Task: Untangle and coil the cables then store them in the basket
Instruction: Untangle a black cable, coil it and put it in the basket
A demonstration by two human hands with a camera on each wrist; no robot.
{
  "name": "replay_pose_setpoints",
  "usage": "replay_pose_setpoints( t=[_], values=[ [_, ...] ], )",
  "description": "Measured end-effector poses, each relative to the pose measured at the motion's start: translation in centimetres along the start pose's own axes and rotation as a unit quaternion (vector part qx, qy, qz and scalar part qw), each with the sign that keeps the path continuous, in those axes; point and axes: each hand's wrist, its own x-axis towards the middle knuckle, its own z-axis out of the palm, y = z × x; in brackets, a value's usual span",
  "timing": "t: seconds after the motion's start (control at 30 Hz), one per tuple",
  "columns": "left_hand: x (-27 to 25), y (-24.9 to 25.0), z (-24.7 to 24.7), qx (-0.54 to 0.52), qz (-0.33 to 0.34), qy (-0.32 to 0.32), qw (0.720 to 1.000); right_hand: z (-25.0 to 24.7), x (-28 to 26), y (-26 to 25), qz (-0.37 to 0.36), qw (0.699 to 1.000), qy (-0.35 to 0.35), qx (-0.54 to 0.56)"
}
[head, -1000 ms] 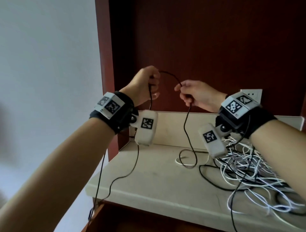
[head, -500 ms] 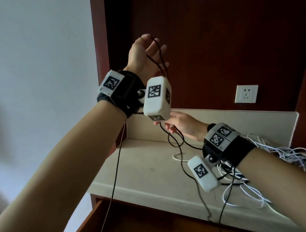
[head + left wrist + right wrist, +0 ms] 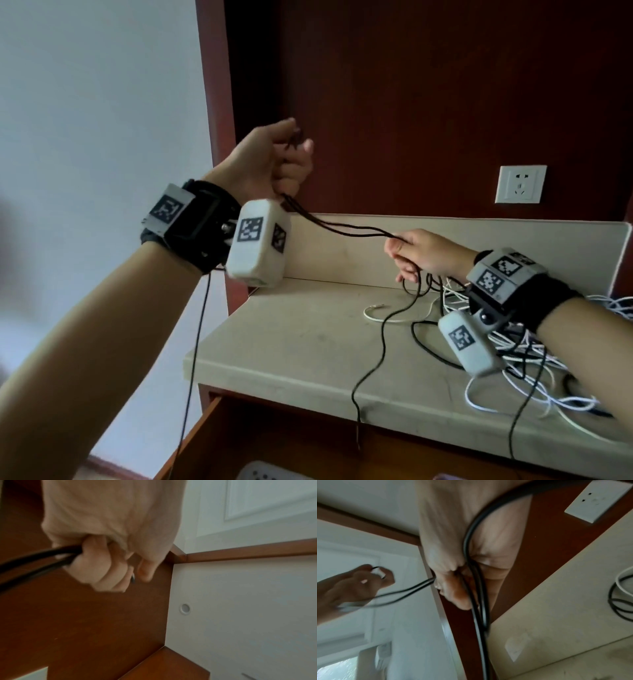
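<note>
A thin black cable (image 3: 346,228) runs in several strands between my two hands. My left hand (image 3: 277,161) is raised at upper left and grips looped strands of the black cable (image 3: 39,558) in a closed fist. My right hand (image 3: 416,255) is lower, above the beige shelf (image 3: 291,349), and its fingers curl round the same black cable (image 3: 471,547), which falls on to the shelf and over its front edge. A tangle of white and black cables (image 3: 534,373) lies on the shelf under my right wrist. A white perforated object (image 3: 263,474), maybe the basket, shows at the bottom edge.
A white wall socket (image 3: 520,184) sits on the dark red-brown back panel (image 3: 411,102). A loose white cable end (image 3: 376,310) lies mid-shelf. One black strand (image 3: 195,342) hangs from my left wrist past the shelf's left edge. A grey wall is at left.
My left hand dropped from its raised, open-fingered pose and closed on the loops. My right hand moved right and pulled the strands taut between the hands.
</note>
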Motion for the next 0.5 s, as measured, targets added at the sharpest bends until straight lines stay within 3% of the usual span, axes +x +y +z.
replay_pose_setpoints(
  t=[0.1,0.27,0.33,0.4,0.5],
  values=[
    [-1.5,-2.3,-0.6,0.11,-0.084,-0.077,0.987,-1.7,-0.2,0.0,0.019,0.999,-0.035,0.028],
    [-3.2,-5.6,-2.2,0.143,-0.166,-0.246,0.944,-2.3,-0.7,-0.5,0.017,0.984,-0.125,0.125],
    [-3.6,-7.0,-2.0,0.157,-0.21,-0.289,0.921,-1.7,-0.6,-0.7,0.02,0.983,-0.13,0.127],
    [-3.8,-8.7,-1.5,0.206,-0.254,-0.271,0.905,-1.0,-0.4,-1.0,0.043,0.991,-0.083,0.098],
    [-3.5,-11.0,-0.5,0.277,-0.274,-0.184,0.903,0.2,0.0,-2.1,0.039,0.998,0.015,0.041]
  ],
)
